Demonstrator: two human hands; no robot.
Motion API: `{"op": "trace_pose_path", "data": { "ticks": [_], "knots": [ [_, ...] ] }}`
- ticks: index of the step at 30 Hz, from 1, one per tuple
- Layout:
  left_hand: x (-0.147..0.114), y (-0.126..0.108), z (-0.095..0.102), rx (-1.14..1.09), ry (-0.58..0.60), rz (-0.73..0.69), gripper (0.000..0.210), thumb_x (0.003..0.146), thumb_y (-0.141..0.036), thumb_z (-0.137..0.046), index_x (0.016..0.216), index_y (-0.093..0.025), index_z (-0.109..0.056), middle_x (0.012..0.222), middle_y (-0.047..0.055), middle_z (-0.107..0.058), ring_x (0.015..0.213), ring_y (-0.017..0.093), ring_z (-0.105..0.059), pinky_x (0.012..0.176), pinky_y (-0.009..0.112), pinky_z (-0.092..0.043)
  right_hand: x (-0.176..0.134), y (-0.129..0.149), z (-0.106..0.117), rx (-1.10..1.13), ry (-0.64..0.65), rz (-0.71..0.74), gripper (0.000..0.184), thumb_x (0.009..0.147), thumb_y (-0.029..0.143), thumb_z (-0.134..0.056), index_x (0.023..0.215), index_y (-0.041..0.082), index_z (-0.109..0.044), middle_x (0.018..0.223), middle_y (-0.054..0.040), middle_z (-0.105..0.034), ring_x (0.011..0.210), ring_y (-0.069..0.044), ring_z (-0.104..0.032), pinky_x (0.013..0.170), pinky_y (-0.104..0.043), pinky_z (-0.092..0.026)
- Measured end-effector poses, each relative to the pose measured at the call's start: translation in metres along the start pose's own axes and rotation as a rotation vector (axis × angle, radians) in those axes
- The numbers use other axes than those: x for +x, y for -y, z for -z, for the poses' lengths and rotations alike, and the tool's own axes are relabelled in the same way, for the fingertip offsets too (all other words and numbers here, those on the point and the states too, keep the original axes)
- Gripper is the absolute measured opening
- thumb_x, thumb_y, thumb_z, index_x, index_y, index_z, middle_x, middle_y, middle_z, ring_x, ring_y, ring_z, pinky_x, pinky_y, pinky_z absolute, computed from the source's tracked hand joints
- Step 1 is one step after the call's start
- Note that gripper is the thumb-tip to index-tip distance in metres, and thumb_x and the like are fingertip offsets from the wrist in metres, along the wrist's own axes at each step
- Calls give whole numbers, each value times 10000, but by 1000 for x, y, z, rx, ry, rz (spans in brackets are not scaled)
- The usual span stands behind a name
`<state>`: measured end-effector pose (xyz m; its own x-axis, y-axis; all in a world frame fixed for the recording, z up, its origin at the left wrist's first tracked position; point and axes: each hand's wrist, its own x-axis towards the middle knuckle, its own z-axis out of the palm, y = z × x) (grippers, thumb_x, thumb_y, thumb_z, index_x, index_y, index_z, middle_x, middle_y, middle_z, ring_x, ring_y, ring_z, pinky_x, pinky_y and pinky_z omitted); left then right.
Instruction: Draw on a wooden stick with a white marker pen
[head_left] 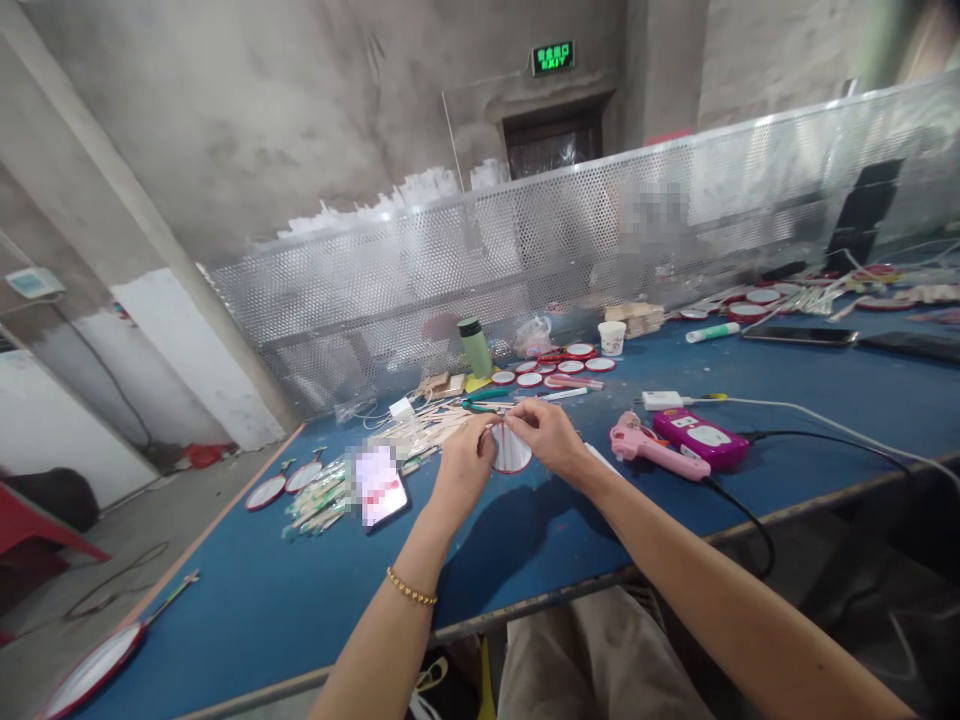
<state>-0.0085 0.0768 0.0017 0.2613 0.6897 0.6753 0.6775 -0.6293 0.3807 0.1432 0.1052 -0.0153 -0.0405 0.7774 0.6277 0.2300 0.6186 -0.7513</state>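
Between my two hands is a small round white disc with a red rim (pixel 513 452), raised a little over the blue table. My left hand (pixel 466 462) pinches its upper left edge, the fingertips partly hidden. My right hand (pixel 551 438) is closed at the top edge of the same disc, thumb and forefinger together. Just beyond the hands lie green-handled pliers (pixel 484 398) and a spread of thin pale sticks (pixel 431 425). A lit phone (pixel 381 487) rests left of my left hand. To the right of my right hand sits a pink glue gun (pixel 656 447).
A purple box with a cord (pixel 701 438) sits beside the glue gun. Behind are a green bottle (pixel 475 348), a paper cup (pixel 612 338) and several red-rimmed discs (pixel 529 380). A handled disc (pixel 101 668) lies at the left corner. A perforated metal panel (pixel 420 270) borders the back.
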Motion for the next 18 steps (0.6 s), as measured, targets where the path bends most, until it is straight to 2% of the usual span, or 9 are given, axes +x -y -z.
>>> {"op": "trace_pose_path", "data": {
  "ticks": [13,18],
  "knots": [
    [0,-4,2,21,-9,89,246,793,-79,-453,925,-188,-631,775,17,-680,737,154,-623,703,255,-440,1,-1,-2,28,10,-22,155,755,304,-546,674,183,-602,602,17,-584,553,-117,-497,517,-226,-356],
    [0,-3,2,1,-15,69,255,791,-79,-461,936,-190,-639,804,17,-695,762,152,-631,711,254,-452,1,-2,-1,43,-4,-16,168,750,310,-546,661,178,-599,585,20,-565,538,-112,-476,508,-227,-347]
  ]
}}
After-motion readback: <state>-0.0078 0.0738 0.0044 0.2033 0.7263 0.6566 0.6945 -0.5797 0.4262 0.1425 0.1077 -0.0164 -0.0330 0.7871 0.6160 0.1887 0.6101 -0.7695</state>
